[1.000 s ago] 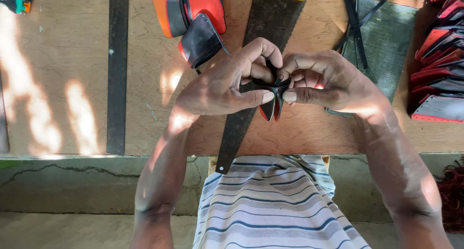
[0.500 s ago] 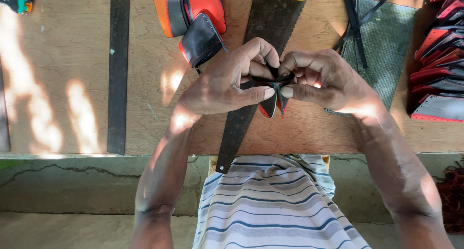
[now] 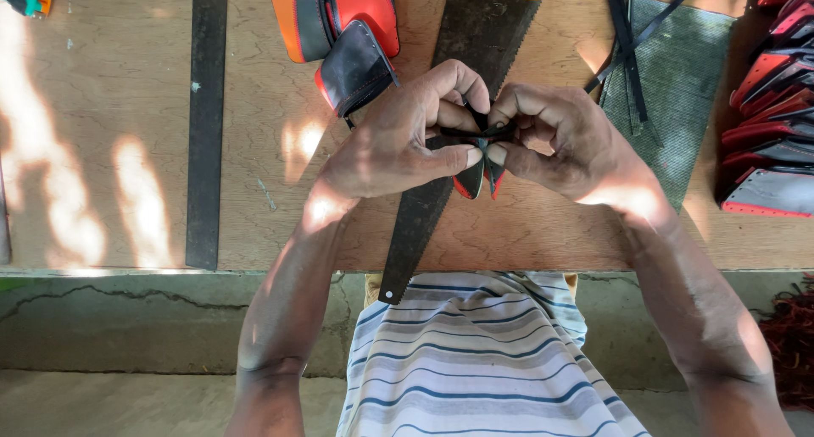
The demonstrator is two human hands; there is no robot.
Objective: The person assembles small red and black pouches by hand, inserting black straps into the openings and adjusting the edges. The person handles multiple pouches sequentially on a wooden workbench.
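Note:
My left hand (image 3: 398, 140) and my right hand (image 3: 564, 140) meet over the wooden table (image 3: 110, 149), both pinching a small black piece with red edges (image 3: 479, 170). The piece is folded between my thumbs and fingertips, and its two red-rimmed ends hang down below them. My fingers hide most of it. Directly under my hands lies a dark hand saw blade (image 3: 424, 208), running from the far edge down past the table's front edge.
An orange, red and black leather item (image 3: 339, 30) lies at the back. A long dark flat bar (image 3: 206, 123) lies at the left. A grey mat (image 3: 678, 81) with black strips (image 3: 627, 47) sits right, beside stacked red and black pieces (image 3: 772, 132).

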